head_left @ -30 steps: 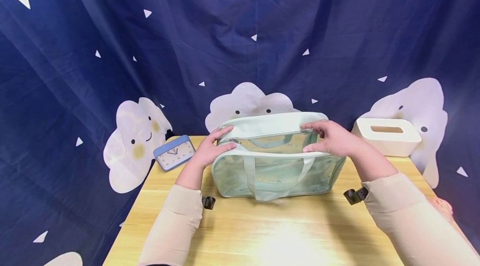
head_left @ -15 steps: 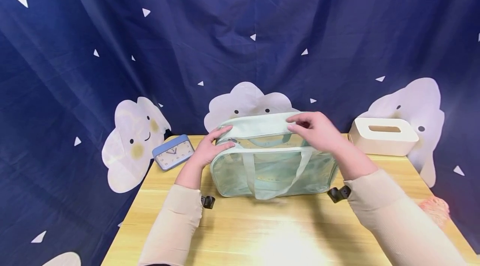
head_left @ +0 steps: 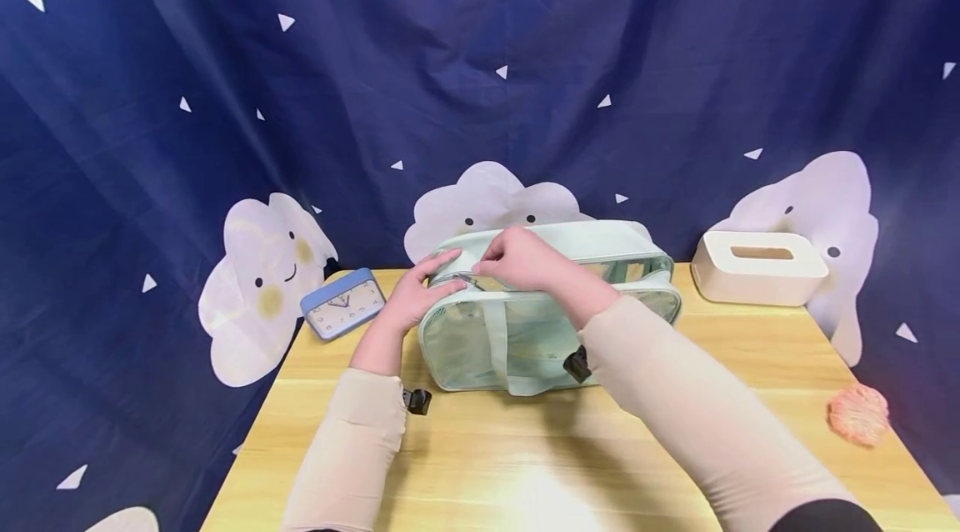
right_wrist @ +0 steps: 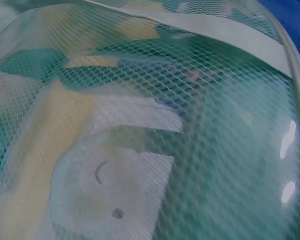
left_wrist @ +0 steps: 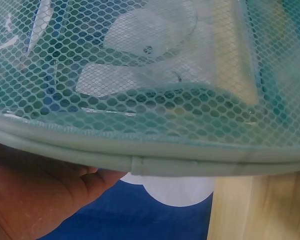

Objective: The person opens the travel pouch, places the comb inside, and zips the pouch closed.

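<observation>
1. Head view, the grip: our right hand (head_left: 525, 261) reaches across to the left end of the bag's top, fingers curled at the zipper line, apparently pinching the small zipper pull (head_left: 468, 280), though the pull itself is too small to confirm. Our left hand (head_left: 420, 294) clasps the bag's left end, thumb on the front panel and fingers wrapped over the top corner.
2. Left wrist view: we see the palm pressed under the piped edge of the mesh panel (left_wrist: 150, 100), confirming a bracing hold.
3. The mint-green bag (head_left: 547, 307) stands upright near the middle of the desk (head_left: 525, 465), towards its far edge, with its carry strap (head_left: 517, 348) hanging down the front.
4. Handling, as we judge it: the clear and mesh walls look thin and soft, so the bag is probably light and will buckle or slide if pulled at one point. The piped seams and the fabric top band look firmest and are the best places to hold.
5. Surroundings: a blue clock (head_left: 343, 304) stands left of the bag, a white tissue box (head_left: 759, 267) to the right, and a pink scrubber (head_left: 859, 414) near the desk's right edge.
</observation>
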A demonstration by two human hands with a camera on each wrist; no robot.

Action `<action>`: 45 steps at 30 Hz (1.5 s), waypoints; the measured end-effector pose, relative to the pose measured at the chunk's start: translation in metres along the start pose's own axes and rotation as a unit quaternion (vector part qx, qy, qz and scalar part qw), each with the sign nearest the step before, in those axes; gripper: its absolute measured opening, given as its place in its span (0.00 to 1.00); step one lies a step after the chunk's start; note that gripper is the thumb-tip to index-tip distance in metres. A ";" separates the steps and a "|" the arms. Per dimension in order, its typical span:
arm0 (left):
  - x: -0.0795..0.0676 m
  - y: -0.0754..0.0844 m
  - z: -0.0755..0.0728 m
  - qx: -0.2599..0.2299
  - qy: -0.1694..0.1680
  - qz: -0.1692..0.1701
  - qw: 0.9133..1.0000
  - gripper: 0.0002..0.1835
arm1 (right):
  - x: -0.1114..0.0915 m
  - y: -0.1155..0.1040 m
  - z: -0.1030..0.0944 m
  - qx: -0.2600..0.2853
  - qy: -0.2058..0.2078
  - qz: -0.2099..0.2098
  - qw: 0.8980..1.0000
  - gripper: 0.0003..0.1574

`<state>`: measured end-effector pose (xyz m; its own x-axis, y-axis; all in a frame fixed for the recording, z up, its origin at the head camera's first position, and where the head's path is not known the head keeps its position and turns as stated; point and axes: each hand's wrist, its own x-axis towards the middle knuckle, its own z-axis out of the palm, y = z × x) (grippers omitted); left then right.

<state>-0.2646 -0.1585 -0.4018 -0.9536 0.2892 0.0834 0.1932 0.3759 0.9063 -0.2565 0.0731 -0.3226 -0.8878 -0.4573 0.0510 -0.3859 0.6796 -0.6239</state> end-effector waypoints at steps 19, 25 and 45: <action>-0.008 -0.005 0.002 -0.021 0.033 -0.002 0.999 0.28 | 0.017 -0.017 0.016 -0.037 -0.096 0.043 0.994 0.21; -0.013 -0.012 -0.002 -0.049 0.059 0.017 0.997 0.22 | 0.019 -0.021 0.015 -0.013 -0.049 0.037 0.998 0.19; -0.010 0.004 0.005 0.041 0.150 0.075 0.985 0.08 | 0.007 -0.028 0.001 -0.055 0.041 0.003 0.998 0.23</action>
<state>-0.2528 -0.1554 -0.4012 -0.9360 0.0790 0.3429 0.3431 0.4214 0.8395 -0.2518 0.0508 -0.3056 -0.9063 -0.4070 0.1137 -0.4010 0.7434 -0.5353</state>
